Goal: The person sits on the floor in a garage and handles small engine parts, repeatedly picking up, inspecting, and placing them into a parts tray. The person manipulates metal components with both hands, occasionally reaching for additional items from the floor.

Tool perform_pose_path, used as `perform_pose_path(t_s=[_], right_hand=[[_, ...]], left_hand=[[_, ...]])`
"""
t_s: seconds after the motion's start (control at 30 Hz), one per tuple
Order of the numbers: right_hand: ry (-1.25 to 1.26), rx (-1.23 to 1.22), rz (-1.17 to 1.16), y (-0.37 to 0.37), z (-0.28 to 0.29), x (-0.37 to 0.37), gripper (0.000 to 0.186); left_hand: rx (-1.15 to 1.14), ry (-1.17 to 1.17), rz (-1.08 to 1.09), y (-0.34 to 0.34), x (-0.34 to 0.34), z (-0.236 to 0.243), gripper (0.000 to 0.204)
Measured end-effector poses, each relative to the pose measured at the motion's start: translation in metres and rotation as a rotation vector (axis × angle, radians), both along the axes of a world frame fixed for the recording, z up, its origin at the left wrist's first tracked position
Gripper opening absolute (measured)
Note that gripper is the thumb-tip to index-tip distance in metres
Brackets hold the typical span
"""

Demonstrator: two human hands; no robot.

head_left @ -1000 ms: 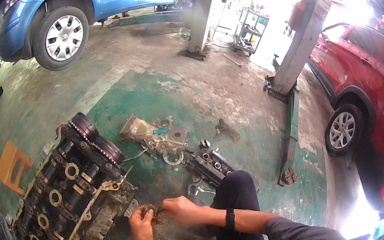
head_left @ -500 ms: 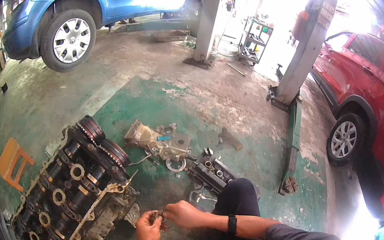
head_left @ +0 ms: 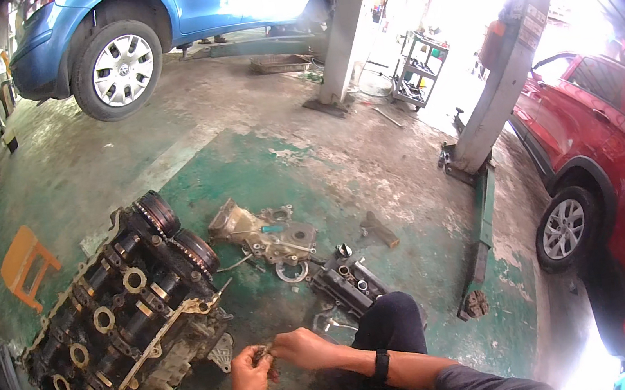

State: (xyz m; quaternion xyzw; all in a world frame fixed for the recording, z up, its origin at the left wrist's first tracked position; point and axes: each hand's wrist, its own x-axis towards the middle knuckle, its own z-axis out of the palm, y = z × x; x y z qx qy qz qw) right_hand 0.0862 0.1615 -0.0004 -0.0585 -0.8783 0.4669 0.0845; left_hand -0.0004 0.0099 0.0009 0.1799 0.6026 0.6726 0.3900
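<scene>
My left hand [head_left: 250,378] and my right hand [head_left: 300,350] meet in front of me, fingers pinched together on a small dark part [head_left: 263,353] whose kind I cannot make out. Both hands are closed, and the fingers cover most of the part. Just left of them stands a large engine [head_left: 118,307] with its top uncovered, showing camshafts, round openings and two chain sprockets [head_left: 157,213] at its far end. Beyond my hands a metal timing cover [head_left: 270,236] lies on the green floor. A black valve cover [head_left: 351,280] rests beside my bent knee.
An orange stool [head_left: 21,269] is left of the engine. A wooden block [head_left: 380,231] lies past the valve cover. A lift post [head_left: 496,92] with its arm [head_left: 478,240] stands right, near a red car [head_left: 610,148]. A raised blue car [head_left: 117,31] and a tool cart [head_left: 420,70] are farther off.
The whole view has shifted slightly, so things appear a little to the right and lower. My hands stay together on the small part, with a slight change of the fingers.
</scene>
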Motion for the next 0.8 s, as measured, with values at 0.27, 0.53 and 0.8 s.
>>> perform_pose_path(t_s=[0.27,0.53,0.8], right_hand=[[0.113,-0.082,0.116,0.003,0.020,0.001,0.019],[-0.055,0.147,-0.044,-0.001,0.016,0.000,0.032],[-0.287,-0.235,-0.121,0.000,0.016,0.000,0.046]], left_hand=[[0.084,-0.414,-0.031,-0.006,-0.008,0.000,0.005],[0.079,-0.220,0.055,0.002,-0.004,0.014,0.005],[-0.133,0.408,-0.004,0.003,0.010,0.032,0.008]])
